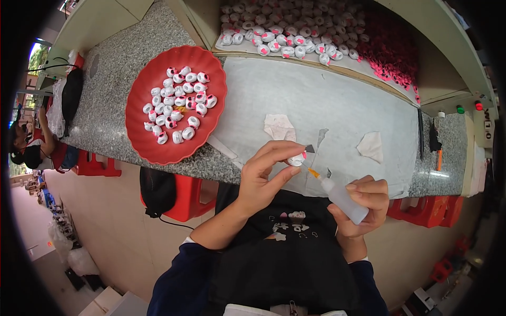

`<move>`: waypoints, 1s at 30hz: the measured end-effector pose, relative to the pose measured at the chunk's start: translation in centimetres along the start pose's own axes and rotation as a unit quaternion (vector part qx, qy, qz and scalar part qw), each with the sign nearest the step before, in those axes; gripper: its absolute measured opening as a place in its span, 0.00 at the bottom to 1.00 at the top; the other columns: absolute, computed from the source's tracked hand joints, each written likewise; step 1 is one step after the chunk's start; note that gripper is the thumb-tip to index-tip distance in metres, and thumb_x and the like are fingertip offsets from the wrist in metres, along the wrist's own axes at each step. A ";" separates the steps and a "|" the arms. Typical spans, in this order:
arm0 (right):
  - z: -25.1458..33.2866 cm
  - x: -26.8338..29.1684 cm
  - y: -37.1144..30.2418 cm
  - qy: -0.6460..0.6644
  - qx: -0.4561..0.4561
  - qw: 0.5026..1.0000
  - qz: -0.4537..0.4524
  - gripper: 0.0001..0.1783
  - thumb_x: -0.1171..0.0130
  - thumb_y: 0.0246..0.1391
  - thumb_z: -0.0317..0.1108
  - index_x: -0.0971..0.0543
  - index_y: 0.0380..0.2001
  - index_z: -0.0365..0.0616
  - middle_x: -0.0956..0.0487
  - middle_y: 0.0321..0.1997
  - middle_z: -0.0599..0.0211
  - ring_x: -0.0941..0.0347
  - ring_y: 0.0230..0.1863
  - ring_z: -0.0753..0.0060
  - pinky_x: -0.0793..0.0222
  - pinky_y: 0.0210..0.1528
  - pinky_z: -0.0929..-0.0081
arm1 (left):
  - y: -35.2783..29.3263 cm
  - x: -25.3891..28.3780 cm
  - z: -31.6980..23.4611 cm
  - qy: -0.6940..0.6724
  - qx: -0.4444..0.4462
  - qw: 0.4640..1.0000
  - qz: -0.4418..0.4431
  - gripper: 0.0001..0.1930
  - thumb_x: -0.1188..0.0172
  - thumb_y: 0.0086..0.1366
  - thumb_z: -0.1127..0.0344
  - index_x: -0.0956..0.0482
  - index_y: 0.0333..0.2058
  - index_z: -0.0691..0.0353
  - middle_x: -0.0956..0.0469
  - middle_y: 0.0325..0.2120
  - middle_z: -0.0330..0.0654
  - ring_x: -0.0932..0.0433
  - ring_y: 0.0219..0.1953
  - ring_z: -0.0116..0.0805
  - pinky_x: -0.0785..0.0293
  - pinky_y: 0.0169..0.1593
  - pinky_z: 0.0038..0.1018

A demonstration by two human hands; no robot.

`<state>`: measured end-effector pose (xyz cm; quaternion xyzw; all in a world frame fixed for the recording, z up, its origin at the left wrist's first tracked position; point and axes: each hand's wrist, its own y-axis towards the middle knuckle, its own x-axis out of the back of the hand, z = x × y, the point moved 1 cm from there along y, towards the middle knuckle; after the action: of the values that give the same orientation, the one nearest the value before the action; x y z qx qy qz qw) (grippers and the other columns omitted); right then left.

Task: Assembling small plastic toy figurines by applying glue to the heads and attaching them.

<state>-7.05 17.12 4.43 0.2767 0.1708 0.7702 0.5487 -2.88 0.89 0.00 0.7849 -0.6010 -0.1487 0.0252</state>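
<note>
My left hand (265,171) pinches a small white figure head (297,159) with a pink spot between thumb and fingertips. My right hand (363,204) is wrapped round a translucent white squeeze bottle (343,200), tilted up to the left. Its orange needle tip (314,173) points at the figure head; whether the needle touches it I cannot tell. Both hands are above the near edge of a pale work sheet (242,105). To the left, a red scalloped plate (138,113) bears many similar white heads with pink and black marks.
Crumpled white cloth pieces (279,128) (370,147) lie on the sheet. A shelf (245,51) behind holds heaps of white heads and small pink-and-black parts (392,68). Red stools (194,197) stand under the speckled counter (105,113). Another person (45,139) is at far left.
</note>
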 end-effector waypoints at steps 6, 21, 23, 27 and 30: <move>-3.4 1.5 2.2 0.152 -0.122 0.981 -0.008 0.14 0.43 0.31 0.21 0.36 0.25 0.40 0.36 0.31 0.64 0.34 0.29 0.71 0.34 0.30 0.76 | 0.4 1.6 -0.1 -0.113 0.052 0.988 -0.094 0.17 0.48 0.48 0.82 0.34 0.40 0.70 0.33 0.39 0.48 0.32 0.41 0.31 0.36 0.43 0.22; -18.7 3.7 15.5 -0.400 -0.033 0.907 0.129 0.14 0.47 0.33 0.24 0.27 0.30 0.40 0.30 0.33 0.60 0.33 0.34 0.59 0.38 0.36 0.73 | 1.3 1.7 -0.2 -0.111 0.057 0.987 -0.100 0.17 0.48 0.49 0.81 0.34 0.41 0.70 0.32 0.38 0.47 0.32 0.39 0.29 0.36 0.42 0.21; -18.3 3.8 15.0 -0.338 0.001 0.926 0.172 0.15 0.47 0.33 0.24 0.27 0.31 0.41 0.30 0.32 0.62 0.32 0.34 0.60 0.37 0.36 0.73 | 1.4 1.7 -0.2 -0.108 0.064 0.987 -0.102 0.17 0.48 0.49 0.82 0.34 0.41 0.70 0.32 0.38 0.47 0.31 0.38 0.28 0.36 0.42 0.20; -17.1 4.0 14.1 -0.320 0.017 0.926 0.199 0.15 0.47 0.31 0.22 0.27 0.30 0.40 0.30 0.31 0.62 0.32 0.33 0.61 0.37 0.36 0.73 | 1.3 1.5 -0.1 -0.121 0.069 0.985 -0.099 0.17 0.49 0.49 0.82 0.34 0.41 0.70 0.32 0.38 0.46 0.31 0.38 0.28 0.36 0.42 0.20; -17.1 4.2 13.6 -0.293 0.051 0.939 0.174 0.15 0.46 0.30 0.19 0.27 0.29 0.40 0.30 0.30 0.62 0.32 0.34 0.62 0.37 0.36 0.73 | 0.8 1.5 -0.1 -0.095 0.065 0.990 -0.084 0.17 0.49 0.50 0.80 0.35 0.41 0.69 0.32 0.38 0.49 0.30 0.37 0.29 0.33 0.42 0.23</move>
<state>-28.81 17.12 -0.37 0.5434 -0.0089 0.7285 0.4169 -3.30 -0.80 -0.06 0.8147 -0.5413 -0.1848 -0.0953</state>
